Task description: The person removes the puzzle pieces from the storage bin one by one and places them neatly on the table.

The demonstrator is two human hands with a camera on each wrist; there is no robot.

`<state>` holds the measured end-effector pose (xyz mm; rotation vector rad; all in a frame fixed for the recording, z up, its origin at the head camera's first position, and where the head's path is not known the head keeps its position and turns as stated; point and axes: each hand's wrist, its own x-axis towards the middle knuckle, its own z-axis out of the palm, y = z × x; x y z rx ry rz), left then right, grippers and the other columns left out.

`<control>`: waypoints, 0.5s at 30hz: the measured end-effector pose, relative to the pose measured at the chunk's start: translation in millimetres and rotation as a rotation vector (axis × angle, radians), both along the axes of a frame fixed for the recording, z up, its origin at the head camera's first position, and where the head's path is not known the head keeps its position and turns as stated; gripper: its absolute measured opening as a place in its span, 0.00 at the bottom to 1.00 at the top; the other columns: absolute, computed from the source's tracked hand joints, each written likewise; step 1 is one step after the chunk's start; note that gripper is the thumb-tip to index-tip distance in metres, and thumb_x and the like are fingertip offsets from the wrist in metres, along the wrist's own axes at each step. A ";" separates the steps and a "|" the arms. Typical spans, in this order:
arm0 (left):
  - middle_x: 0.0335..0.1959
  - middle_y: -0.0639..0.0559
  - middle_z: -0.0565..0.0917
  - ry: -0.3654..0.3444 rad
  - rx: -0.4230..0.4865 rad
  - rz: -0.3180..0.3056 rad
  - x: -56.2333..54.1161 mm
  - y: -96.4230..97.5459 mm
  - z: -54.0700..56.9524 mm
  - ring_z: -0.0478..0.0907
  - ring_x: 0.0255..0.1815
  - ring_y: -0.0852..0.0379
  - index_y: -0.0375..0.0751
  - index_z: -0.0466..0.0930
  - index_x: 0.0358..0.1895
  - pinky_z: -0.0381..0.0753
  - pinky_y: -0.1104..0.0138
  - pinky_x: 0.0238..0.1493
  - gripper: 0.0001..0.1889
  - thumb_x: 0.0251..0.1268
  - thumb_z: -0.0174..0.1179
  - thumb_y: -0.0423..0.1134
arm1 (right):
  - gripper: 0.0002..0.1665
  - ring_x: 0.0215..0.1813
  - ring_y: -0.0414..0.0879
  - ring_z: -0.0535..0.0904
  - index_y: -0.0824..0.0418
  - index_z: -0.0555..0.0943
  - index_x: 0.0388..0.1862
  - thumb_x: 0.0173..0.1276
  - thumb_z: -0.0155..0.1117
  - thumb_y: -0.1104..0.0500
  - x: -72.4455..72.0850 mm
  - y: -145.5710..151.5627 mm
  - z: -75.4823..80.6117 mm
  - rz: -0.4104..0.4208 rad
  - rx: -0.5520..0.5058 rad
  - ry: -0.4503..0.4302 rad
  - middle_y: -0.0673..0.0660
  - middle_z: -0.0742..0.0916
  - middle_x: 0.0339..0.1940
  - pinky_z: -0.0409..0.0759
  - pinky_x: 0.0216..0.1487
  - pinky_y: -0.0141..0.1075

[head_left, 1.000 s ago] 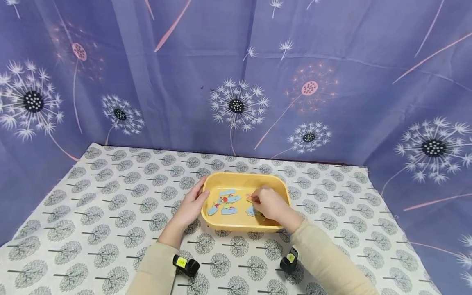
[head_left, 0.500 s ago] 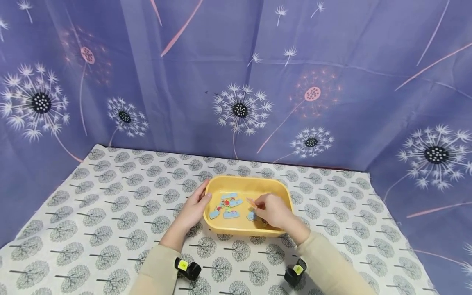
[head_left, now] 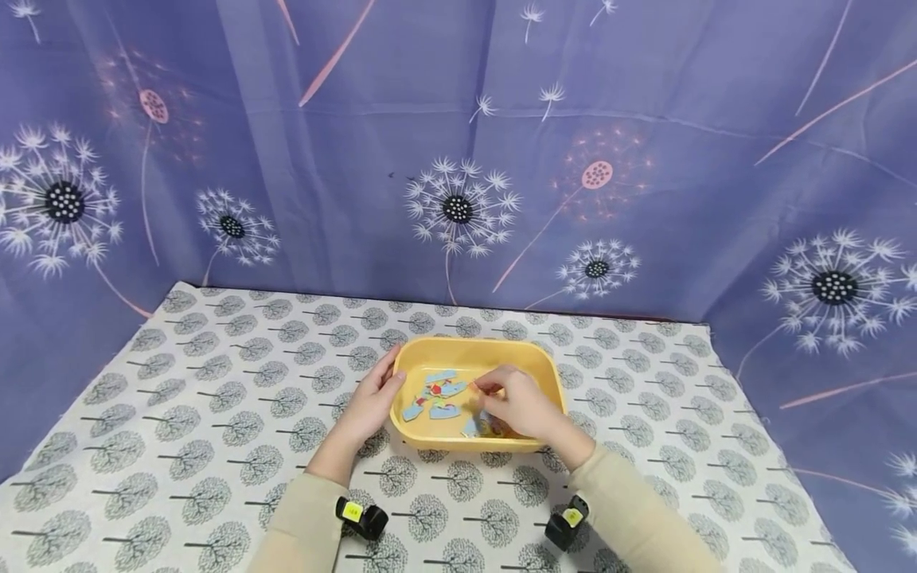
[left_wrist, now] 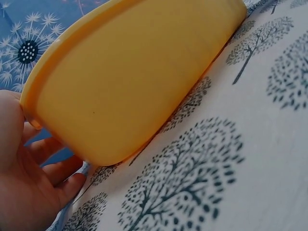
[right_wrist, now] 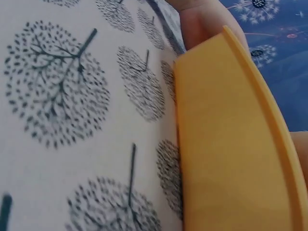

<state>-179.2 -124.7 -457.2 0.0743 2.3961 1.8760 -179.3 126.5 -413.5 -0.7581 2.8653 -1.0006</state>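
Observation:
A yellow plastic basin point(head_left: 466, 352) stands on the cloth, with several small flat light-blue pieces point(head_left: 444, 411) lying in its left half. My left hand point(head_left: 368, 407) grips the left end, thumb at the rim and fingers against the outside, as the left wrist view shows on the basin wall point(left_wrist: 101, 86). Inside the right half, my right hand point(head_left: 521, 404) pinches a small orange piece point(head_left: 474, 388) between thumb and forefinger. Under that hand lie more pieces point(head_left: 489, 428), partly hidden and blurred. From the right wrist, mostly the basin's outer side point(right_wrist: 226, 144) shows.
A white cloth point(head_left: 236, 438) printed with grey trees covers the table. Behind it hangs a purple curtain point(head_left: 344, 199) with dandelions. Each wrist carries a black camera, such as the left one point(head_left: 372, 521).
My right hand has lifted the orange piece from the basin floor and moved slightly left with it. The pieces beneath it have shifted. My left hand keeps its hold on the basin.

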 end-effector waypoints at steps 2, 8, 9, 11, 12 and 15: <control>0.74 0.48 0.59 -0.007 0.008 0.002 -0.5 -0.1 -0.5 0.61 0.72 0.49 0.52 0.50 0.75 0.61 0.57 0.72 0.29 0.74 0.45 0.45 | 0.12 0.41 0.46 0.80 0.62 0.84 0.44 0.61 0.64 0.62 -0.6 4.9 4.0 0.017 0.009 0.026 0.53 0.84 0.38 0.83 0.41 0.33; 0.75 0.49 0.58 -0.005 0.023 0.003 -1.6 0.1 -0.8 0.59 0.73 0.49 0.50 0.50 0.75 0.60 0.58 0.73 0.29 0.74 0.44 0.44 | 0.15 0.41 0.49 0.80 0.66 0.82 0.47 0.63 0.62 0.62 -2.0 22.1 12.7 0.041 0.038 0.061 0.55 0.82 0.40 0.84 0.39 0.34; 0.75 0.50 0.58 -0.003 0.022 0.006 -1.6 0.1 -0.3 0.59 0.73 0.50 0.50 0.50 0.75 0.60 0.59 0.73 0.29 0.74 0.44 0.44 | 0.15 0.42 0.49 0.80 0.66 0.82 0.48 0.62 0.62 0.63 -2.2 25.2 13.2 0.042 0.041 0.072 0.56 0.82 0.41 0.84 0.39 0.34; 0.75 0.50 0.57 0.006 0.020 0.008 -1.7 -0.1 0.4 0.58 0.73 0.51 0.48 0.50 0.75 0.60 0.61 0.73 0.28 0.75 0.43 0.43 | 0.16 0.42 0.50 0.80 0.67 0.81 0.49 0.61 0.62 0.64 -2.2 31.9 13.6 0.037 0.037 0.088 0.56 0.82 0.42 0.84 0.39 0.36; 0.75 0.50 0.57 0.006 0.025 0.011 -1.8 -0.5 0.8 0.58 0.73 0.52 0.48 0.50 0.75 0.60 0.61 0.72 0.28 0.75 0.43 0.42 | 0.16 0.42 0.50 0.80 0.67 0.81 0.49 0.61 0.62 0.64 -2.2 35.1 14.1 0.032 0.029 0.093 0.57 0.82 0.42 0.84 0.38 0.37; 0.74 0.49 0.58 0.010 0.034 0.020 -2.5 -1.6 1.9 0.60 0.73 0.51 0.46 0.51 0.74 0.62 0.62 0.71 0.27 0.75 0.42 0.41 | 0.16 0.43 0.49 0.80 0.67 0.82 0.48 0.60 0.64 0.65 -3.0 45.3 14.1 0.003 0.002 0.121 0.56 0.83 0.42 0.85 0.40 0.37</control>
